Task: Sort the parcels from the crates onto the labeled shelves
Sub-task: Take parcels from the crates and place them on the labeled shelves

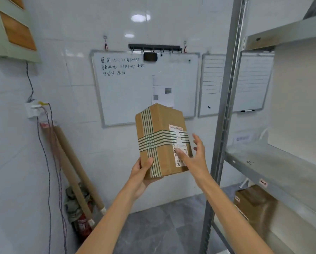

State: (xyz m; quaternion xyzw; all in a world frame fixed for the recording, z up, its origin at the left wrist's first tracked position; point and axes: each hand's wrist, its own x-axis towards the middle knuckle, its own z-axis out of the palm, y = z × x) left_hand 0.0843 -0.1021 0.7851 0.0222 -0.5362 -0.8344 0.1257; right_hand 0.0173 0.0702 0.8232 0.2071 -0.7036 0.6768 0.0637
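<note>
Two bare forearms (116, 217) rise from 6 o'clock. At the 7 o'clock corner of a brown box (159, 129), the left hand (140, 173) has its grip clamped on the lower end, thumb on the front face beside the green-striped tape (149, 140). At the box's 4 o'clock, the right hand (193, 156) has its grip apart, fingers straight and spread, thumb overlapping the white label (179, 142); contact cannot be told. This box stands upright, slightly tilted, in mid-air at centre view, apart from the metal shelf (282, 167) at 3 o'clock. On the level below, at 4 o'clock, sits a second box (254, 204). Behind, at 12 o'clock, a whiteboard (131, 92) hangs on the tiled wall. Cardboard tubes (71, 158) lean at 8 o'clock, a red fire extinguisher (83, 224) near their feet.
</note>
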